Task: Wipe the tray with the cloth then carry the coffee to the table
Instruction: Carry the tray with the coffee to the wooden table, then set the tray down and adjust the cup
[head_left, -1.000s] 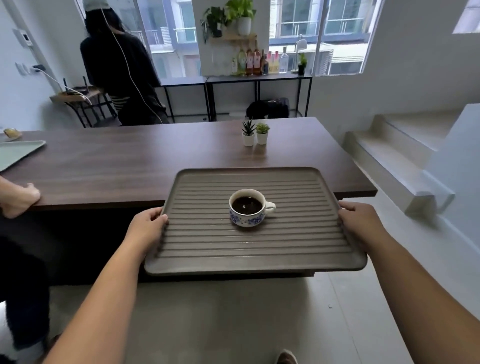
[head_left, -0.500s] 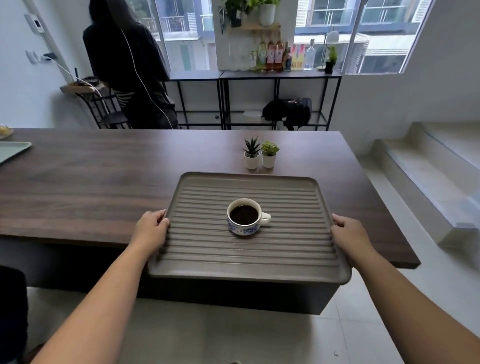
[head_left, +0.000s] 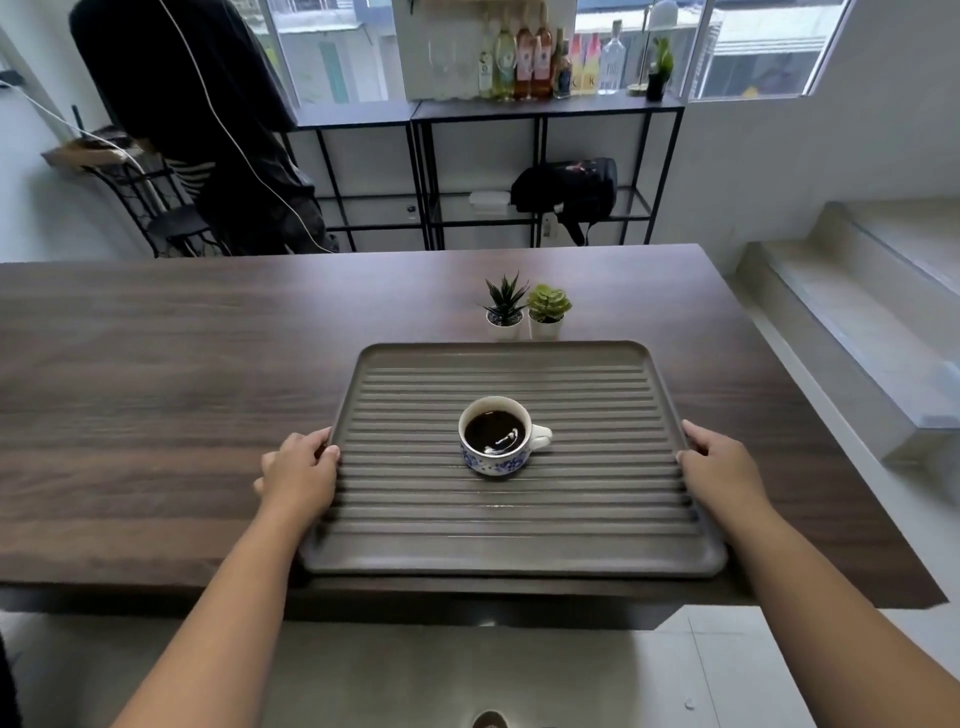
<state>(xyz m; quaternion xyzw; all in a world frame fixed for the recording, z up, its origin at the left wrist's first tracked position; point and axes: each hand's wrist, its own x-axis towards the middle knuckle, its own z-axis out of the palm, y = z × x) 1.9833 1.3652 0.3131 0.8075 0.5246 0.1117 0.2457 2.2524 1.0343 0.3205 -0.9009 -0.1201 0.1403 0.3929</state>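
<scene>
tray (head_left: 514, 551): grey, ribbed — flat over the dark wood tabletop (head_left: 156, 389)
coffee cup (head_left: 496, 436): blue-patterned white, full, upright — mid-tray

No lettering can be made out; the labels on the bottles (head_left: 540, 57) are too blurred to read.

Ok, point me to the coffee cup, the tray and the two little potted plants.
coffee cup (head_left: 496, 457): head view, on its blue-patterned side wall.
tray (head_left: 509, 558): head view, on the flat near rim.
potted plants (head_left: 545, 328): head view, on the white pot of the right one.
</scene>
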